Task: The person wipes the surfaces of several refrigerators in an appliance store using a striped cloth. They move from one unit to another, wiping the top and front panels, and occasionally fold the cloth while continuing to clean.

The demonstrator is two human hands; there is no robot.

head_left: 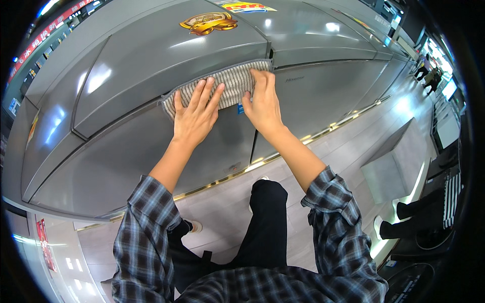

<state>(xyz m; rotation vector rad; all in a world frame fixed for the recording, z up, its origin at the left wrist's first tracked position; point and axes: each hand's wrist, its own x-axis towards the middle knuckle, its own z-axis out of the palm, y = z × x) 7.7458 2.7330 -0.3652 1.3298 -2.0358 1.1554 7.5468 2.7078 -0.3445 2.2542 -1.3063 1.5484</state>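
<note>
A grey-and-white striped cloth (230,91) with a grey border lies along the front edge of a grey metallic appliance (146,50), across the gap between its upper and lower panels. Flat on the cloth's left part rests my left hand (197,113), its fingers stretched out and apart. My right hand (263,103) grips the cloth near its right end, fingers bent and pressed together, with the thumb lower on the fabric. A small blue tag (240,109) shows below the cloth, beside my right thumb.
A gold emblem sticker (208,23) and a colourful sticker (246,6) are on the appliance. Along its lower side runs a shiny gold trim (313,135). To the right stands a grey box (396,164) on the tiled floor; a dark-trousered person's legs (411,222) are beyond it.
</note>
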